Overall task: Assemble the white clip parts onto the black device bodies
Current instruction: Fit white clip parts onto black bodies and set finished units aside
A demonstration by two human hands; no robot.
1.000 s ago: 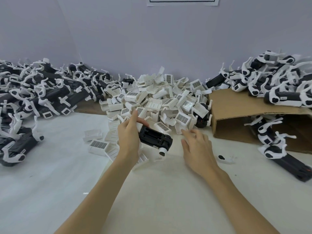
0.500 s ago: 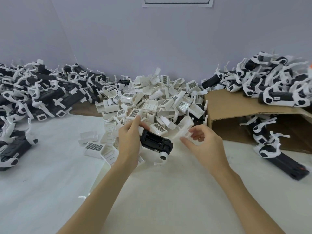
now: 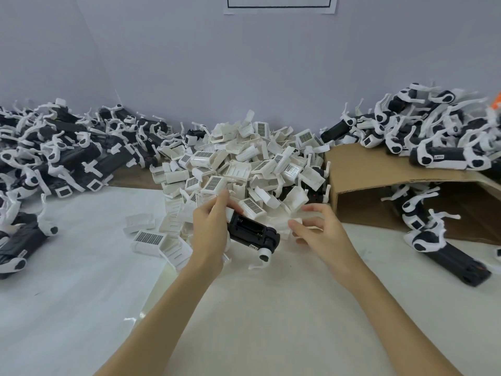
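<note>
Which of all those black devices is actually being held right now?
The black device body gripped in the left hand, before the white pile; all others lie untouched in heaps.

The left hand (image 3: 210, 234) grips a black body (image 3: 252, 232) above the counter (image 3: 257, 308). The right hand (image 3: 322, 237) pinches a white clip (image 3: 284, 222) just right of it, near the clip pile (image 3: 244, 164).

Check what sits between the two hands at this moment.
In the head view, the black device body held by the left hand lies there, its open compartment facing up; the right hand pinches a white clip part beside its end.
</note>
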